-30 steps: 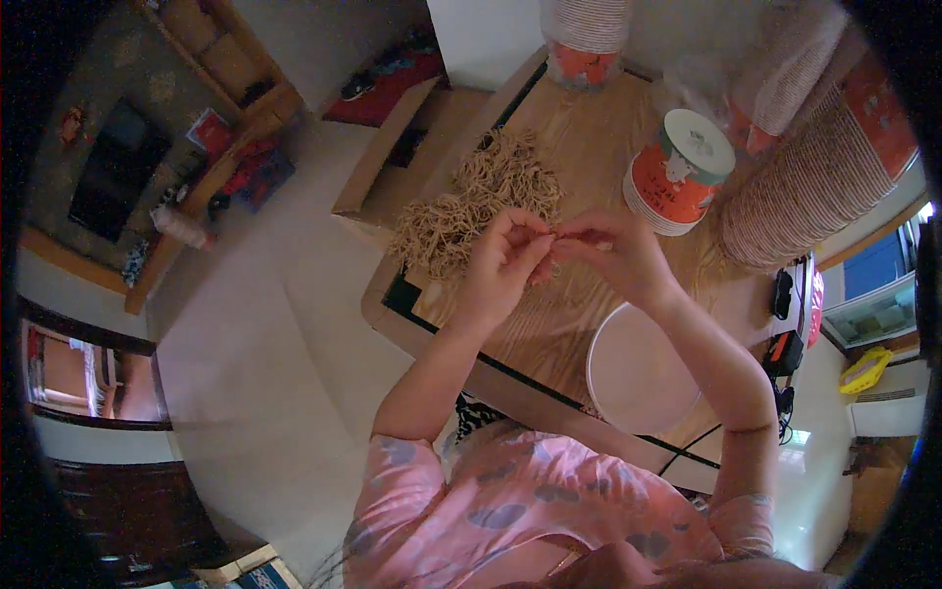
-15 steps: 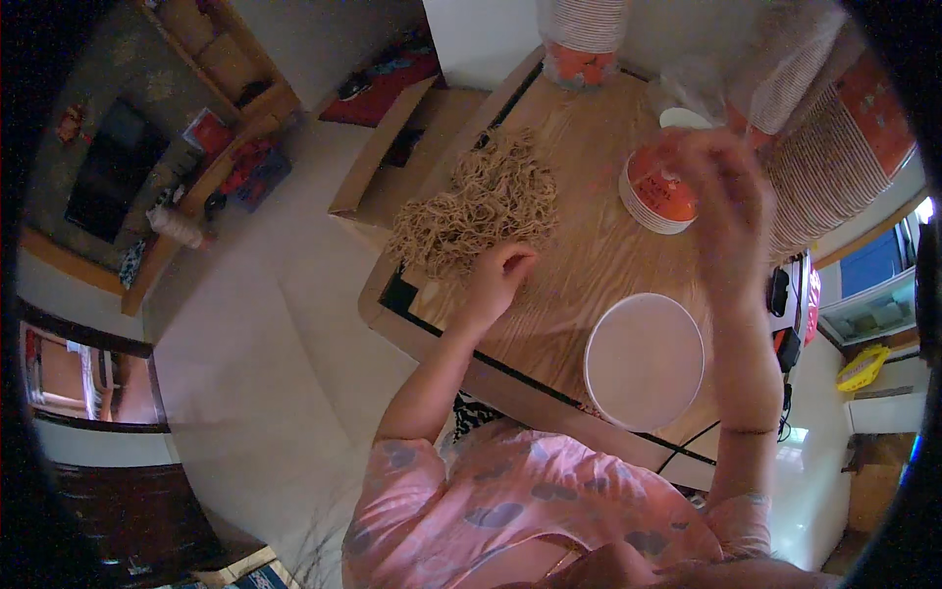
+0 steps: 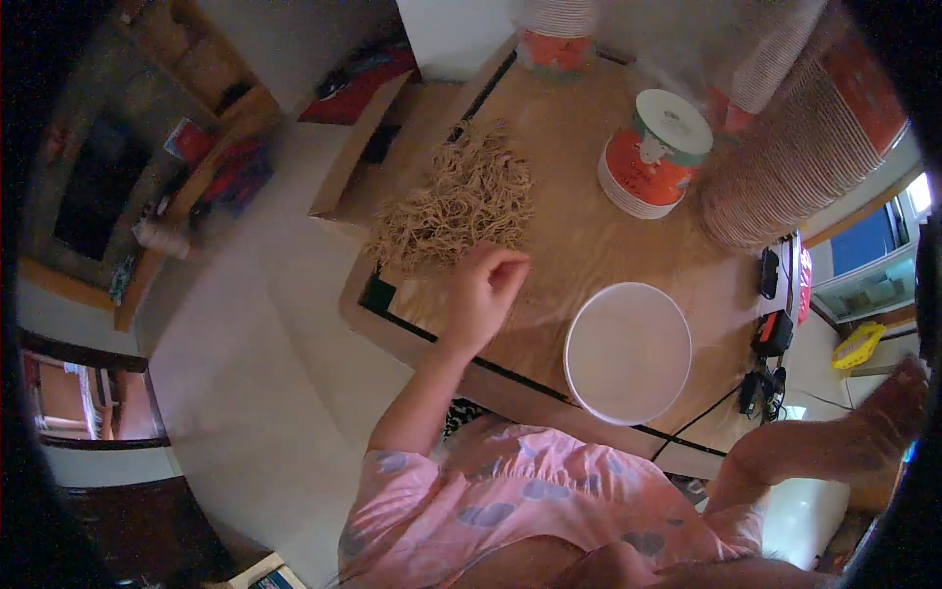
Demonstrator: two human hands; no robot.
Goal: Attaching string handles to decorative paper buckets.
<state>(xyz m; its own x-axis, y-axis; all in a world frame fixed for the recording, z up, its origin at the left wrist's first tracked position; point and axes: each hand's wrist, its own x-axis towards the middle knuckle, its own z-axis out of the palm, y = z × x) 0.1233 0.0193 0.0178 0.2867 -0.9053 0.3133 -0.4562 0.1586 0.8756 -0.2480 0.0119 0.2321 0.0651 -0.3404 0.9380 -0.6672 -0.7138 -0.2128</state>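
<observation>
A pile of thin tan rubber bands (image 3: 456,201) lies on the wooden table (image 3: 579,245). My left hand (image 3: 483,292) rests at the pile's near edge with its fingers curled and drawn together; whether a band is between them is too fine to see. My right hand (image 3: 895,398) is stretched far out past the table's right side, blurred against the picture's rim. A white round lid (image 3: 628,351) lies flat near the front edge of the table, between my two arms. A short stack of orange-and-white paper bowls (image 3: 653,152) stands behind it.
Long stacks of ribbed paper cups (image 3: 785,167) lie at the back right, and another stack (image 3: 554,29) stands at the back. An open cardboard box (image 3: 388,133) sits left of the table. Black chargers and cables (image 3: 770,334) lie at the right edge.
Both hands were together above the table a second ago. My right hand then swung up to the bowl stack and out to the far right. My left hand dropped to the pile's edge.
</observation>
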